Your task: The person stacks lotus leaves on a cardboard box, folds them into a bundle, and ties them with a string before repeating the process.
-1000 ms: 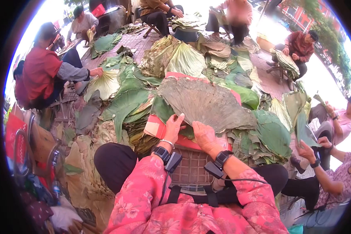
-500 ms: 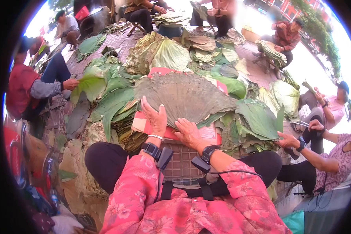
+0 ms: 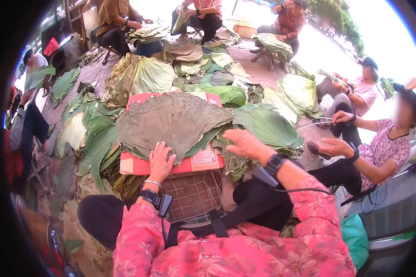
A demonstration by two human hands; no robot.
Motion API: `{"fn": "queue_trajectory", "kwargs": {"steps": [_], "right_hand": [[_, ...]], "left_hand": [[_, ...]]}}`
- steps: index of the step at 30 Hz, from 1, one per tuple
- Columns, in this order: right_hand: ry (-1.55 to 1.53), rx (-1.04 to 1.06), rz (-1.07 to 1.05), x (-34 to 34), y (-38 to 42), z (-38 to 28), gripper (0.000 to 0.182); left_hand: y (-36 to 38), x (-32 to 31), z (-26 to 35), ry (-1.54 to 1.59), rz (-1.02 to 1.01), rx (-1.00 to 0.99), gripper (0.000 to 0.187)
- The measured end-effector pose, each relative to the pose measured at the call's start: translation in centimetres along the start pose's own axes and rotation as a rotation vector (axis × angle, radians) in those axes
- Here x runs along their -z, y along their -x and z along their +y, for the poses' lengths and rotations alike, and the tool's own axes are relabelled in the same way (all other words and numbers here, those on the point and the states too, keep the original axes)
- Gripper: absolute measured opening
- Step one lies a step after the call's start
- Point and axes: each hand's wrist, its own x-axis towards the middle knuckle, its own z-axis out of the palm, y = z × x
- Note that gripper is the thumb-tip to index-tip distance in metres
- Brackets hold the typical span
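A big brownish dried leaf (image 3: 175,121), folded into a fan shape, lies across a flat red cardboard box (image 3: 138,165) in front of me. Green leaf edges stick out beneath it. Spread fingers of my left hand (image 3: 161,161) rest flat at the leaf's near, narrow end. My right hand (image 3: 248,146) is off the leaf, its fingers stretched out at the near edge of a pile of green leaves (image 3: 266,125) to the right. Nothing shows in either hand.
Under the box is a brown plastic crate (image 3: 189,191). Folded green leaves (image 3: 94,138) are heaped on the left, pale ones (image 3: 152,76) behind the box. Close on my right sits a person (image 3: 379,152) holding a white string; several others sit further back among leaf piles.
My right hand has left the brown leaf and moved right to the green pile. My left hand stays on the leaf, now lower. The view has turned rightward.
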Motion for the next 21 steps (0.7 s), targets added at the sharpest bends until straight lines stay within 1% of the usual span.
{"fn": "queue_trajectory", "kwargs": {"steps": [1,3,5,8,11,14,17,20,21], "right_hand": [[-0.031,-0.058,0.059,1.1,1.7,2.7,0.038],[0.052,-0.238,0.032,4.6,5.2,6.5,0.038],[0.083,-0.363,-0.076,6.2,8.8,10.3,0.04],[0.17,-0.478,-0.259,5.1,12.7,14.5,0.042],[-0.042,-0.477,-0.124,4.5,13.8,15.2,0.038],[-0.058,-0.454,-0.075,4.1,13.9,15.9,0.029],[-0.169,-0.619,-0.071,5.5,13.3,15.4,0.023],[-0.172,-0.567,0.089,5.4,13.8,16.6,0.019],[-0.164,-0.542,0.091,5.8,13.8,16.6,0.018]], "left_hand": [[0.0,0.0,0.1,0.01,-0.001,0.008,0.034],[0.1,-0.3,0.1,0.017,0.012,0.008,0.034],[0.0,-0.4,0.0,0.01,0.021,0.013,0.034],[-0.2,-0.6,0.1,0.0,0.019,0.026,0.035],[-0.2,-0.4,0.1,0.002,0.015,0.031,0.034],[-0.2,-0.3,0.2,-0.002,0.013,0.025,0.034],[-0.2,-0.4,0.1,-0.003,0.013,0.017,0.035],[-0.2,-0.5,-0.2,-0.011,0.021,0.008,0.035],[-0.2,-0.5,-0.2,-0.016,0.023,0.007,0.035]]}}
